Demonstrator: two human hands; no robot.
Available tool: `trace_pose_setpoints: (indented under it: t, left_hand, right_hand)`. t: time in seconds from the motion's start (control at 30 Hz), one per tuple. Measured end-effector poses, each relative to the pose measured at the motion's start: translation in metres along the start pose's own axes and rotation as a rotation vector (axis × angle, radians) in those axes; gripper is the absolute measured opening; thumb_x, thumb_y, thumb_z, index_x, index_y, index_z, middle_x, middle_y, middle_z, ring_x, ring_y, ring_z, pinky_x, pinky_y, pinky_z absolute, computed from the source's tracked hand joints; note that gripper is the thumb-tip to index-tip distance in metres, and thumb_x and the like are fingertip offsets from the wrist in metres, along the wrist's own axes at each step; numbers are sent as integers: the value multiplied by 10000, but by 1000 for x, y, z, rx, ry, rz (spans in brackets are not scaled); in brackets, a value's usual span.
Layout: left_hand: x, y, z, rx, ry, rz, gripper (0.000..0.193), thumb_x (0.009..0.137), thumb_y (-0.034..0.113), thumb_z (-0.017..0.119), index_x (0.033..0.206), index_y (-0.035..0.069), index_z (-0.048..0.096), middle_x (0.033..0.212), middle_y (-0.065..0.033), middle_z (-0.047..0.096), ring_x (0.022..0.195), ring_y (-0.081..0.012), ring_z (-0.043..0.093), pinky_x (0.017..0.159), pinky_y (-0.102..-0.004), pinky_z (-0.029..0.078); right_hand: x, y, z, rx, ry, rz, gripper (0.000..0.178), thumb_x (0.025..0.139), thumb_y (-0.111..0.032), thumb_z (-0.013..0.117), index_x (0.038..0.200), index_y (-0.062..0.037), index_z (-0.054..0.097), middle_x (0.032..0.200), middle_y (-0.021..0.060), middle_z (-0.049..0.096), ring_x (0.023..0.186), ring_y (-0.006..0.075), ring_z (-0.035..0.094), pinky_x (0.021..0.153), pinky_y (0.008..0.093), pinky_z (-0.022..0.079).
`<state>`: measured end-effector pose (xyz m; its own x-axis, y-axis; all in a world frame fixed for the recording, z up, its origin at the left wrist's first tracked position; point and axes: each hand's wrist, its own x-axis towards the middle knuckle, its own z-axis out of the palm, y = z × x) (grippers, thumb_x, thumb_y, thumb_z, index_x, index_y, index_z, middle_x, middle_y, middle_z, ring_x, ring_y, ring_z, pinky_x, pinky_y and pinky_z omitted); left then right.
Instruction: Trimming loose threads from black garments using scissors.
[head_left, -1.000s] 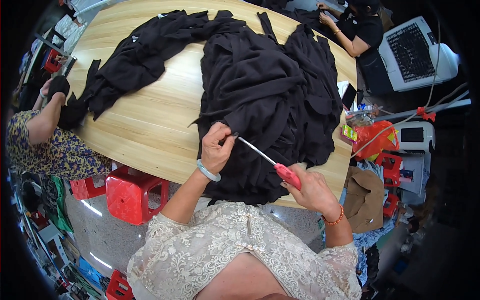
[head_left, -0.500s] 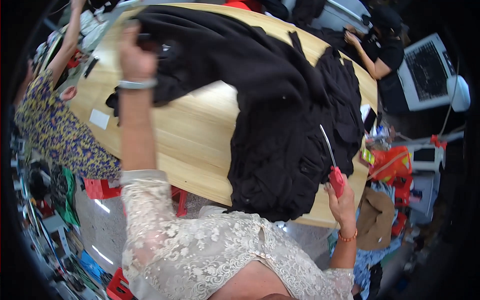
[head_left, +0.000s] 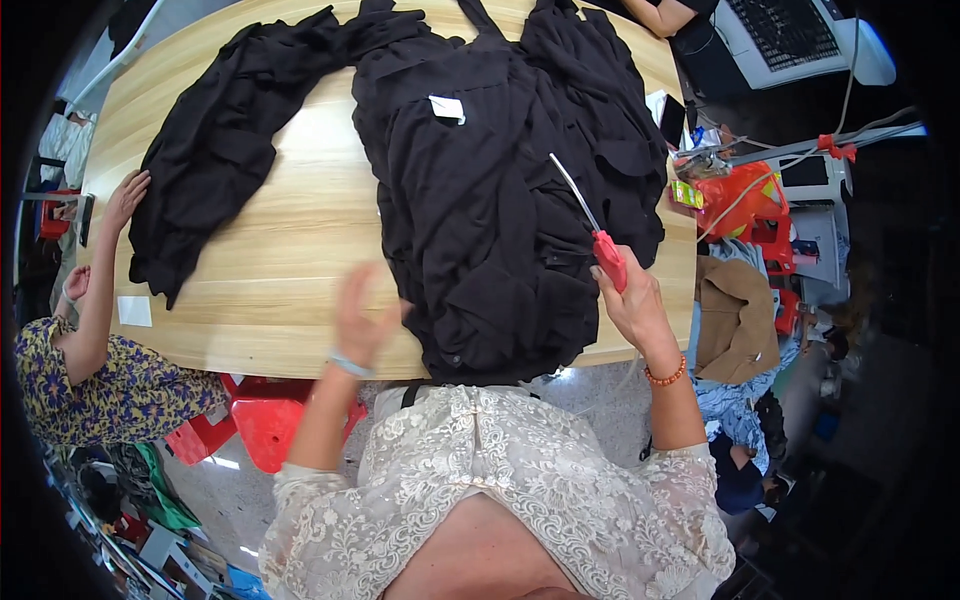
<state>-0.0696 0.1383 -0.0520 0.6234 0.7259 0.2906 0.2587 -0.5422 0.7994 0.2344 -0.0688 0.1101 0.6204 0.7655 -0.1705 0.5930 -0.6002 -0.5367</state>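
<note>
A pile of black garments [head_left: 460, 200] with a white label [head_left: 447, 108] lies on the light wooden table [head_left: 310, 240] in front of me. In my right hand [head_left: 637, 308], closed around its handle, is a pink-handled tool [head_left: 610, 262] with a long, thin, slightly curved metal shaft; the shaft points up and left over the pile. My left hand [head_left: 365, 318] is empty and blurred by motion, thumb apart from the fingers. It is over bare wood, just left of the pile's near edge. Another black garment [head_left: 215, 150] is spread at the far left.
At the left, a co-worker's hand [head_left: 127, 200] touches the spread garment. A white card [head_left: 134, 311] lies near that person. Red stools [head_left: 268, 425] stand below the near edge. Right of the table are a red plastic bag [head_left: 738, 205], cables and brown cloth [head_left: 735, 315].
My left hand has let go of the black garment that it held up at the upper left and moved down toward me. That garment now lies flat. My right hand still holds the tool.
</note>
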Motion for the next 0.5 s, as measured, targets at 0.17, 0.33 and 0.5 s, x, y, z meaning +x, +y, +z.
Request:
trace_pose_setpoints:
  t: [0.17,0.33,0.5]
  left_hand:
    - [13,93,81,256,-196,333,738,650,69,789,1347,148,559,1347,-172,484,1198,-350,498,987,-446,395]
    - [41,82,77,227,-165,309,106,785,22,661,878,58,622,869,-105,581,840,-307,580,735,-400,443]
    - [39,110,77,118,-61,281,134,777,27,676,883,56,600,897,-103,581,864,-306,574,736,-410,434]
  right_hand:
    - [-9,13,-6,9,-17,-18,308,941,-184,627,1203,-57,527,905,224,642,879,444,625,733,432,492]
    - [-23,43,-16,-17,-6,-28,286,944,-183,619,1184,-60,523,896,227,643,874,448,629,730,448,493]
    - [-34,74,-14,-2,21,20,243,930,-184,629,1115,-61,531,884,222,642,867,438,627,733,475,490]
